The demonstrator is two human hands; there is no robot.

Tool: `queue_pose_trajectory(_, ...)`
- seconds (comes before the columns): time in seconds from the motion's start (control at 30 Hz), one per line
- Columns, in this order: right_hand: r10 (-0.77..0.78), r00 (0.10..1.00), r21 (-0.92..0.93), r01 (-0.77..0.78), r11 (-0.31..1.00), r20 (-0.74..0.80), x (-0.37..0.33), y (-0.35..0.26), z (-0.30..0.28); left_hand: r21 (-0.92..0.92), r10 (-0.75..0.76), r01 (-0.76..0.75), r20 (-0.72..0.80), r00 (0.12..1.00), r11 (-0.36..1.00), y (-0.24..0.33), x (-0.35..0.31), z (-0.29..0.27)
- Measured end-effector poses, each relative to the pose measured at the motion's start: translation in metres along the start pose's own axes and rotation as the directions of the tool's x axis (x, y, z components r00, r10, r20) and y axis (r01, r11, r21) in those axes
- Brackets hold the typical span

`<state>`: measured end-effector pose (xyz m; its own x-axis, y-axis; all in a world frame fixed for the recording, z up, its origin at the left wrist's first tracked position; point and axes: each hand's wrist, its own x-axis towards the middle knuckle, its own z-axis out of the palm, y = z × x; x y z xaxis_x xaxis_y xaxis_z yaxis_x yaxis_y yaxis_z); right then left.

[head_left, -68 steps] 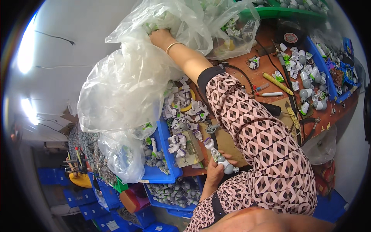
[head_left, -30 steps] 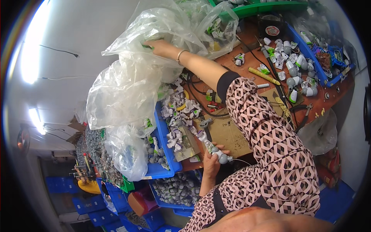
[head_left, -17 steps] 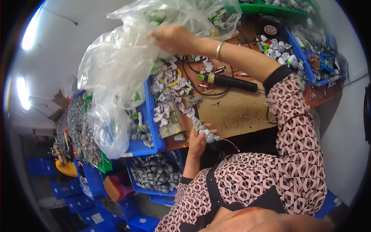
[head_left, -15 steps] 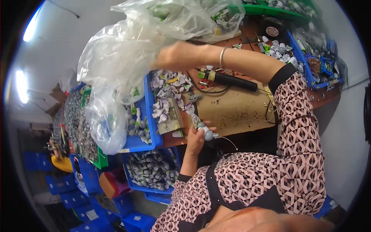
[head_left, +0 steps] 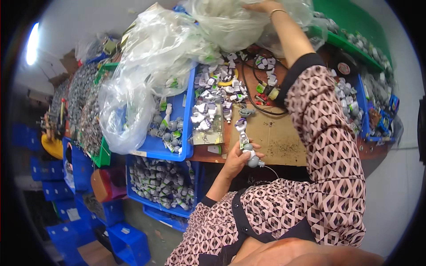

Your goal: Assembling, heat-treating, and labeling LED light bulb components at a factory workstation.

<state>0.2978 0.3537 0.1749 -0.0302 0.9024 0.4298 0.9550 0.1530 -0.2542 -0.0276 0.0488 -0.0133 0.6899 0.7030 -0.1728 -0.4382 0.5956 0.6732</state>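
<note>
The left hand (head_left: 235, 162) is clamped around a grey-and-white piece (head_left: 248, 148), its thin cord (head_left: 270, 169) trailing off to the hand's right. Just beyond that hand lies cardboard (head_left: 275, 137); farther off to its left, white pieces (head_left: 213, 95) and a blue tray (head_left: 188, 119). The right hand (head_left: 261, 6), well beyond the left, touches a clear bag (head_left: 226, 26); whether it grips, I cannot tell.

The right hand (head_left: 265, 6) has swung to the far plastic bag (head_left: 224, 26).

The head-worn fisheye looks down from close above the person's torso (head_left: 275, 201) onto the surface (head_left: 202, 154), its wide view reaching the right wall (head_left: 395, 186).
</note>
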Motion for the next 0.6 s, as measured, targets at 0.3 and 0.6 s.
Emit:
queue_pose_trajectory(0.3,-0.354,0.929,-0.62,0.34,0.707,0.105,-0.023,-0.062,-0.008,-0.037,0.008,-0.004,0.102,0.995,0.999,0.003,-0.003,-0.009)
queue_pose_trajectory(0.6,-0.034,0.996,-0.478,0.072,0.875,0.087,0.048,0.012,0.038,-0.047,-0.017,0.024,0.134,0.991,0.999,-0.003,0.003,-0.004)
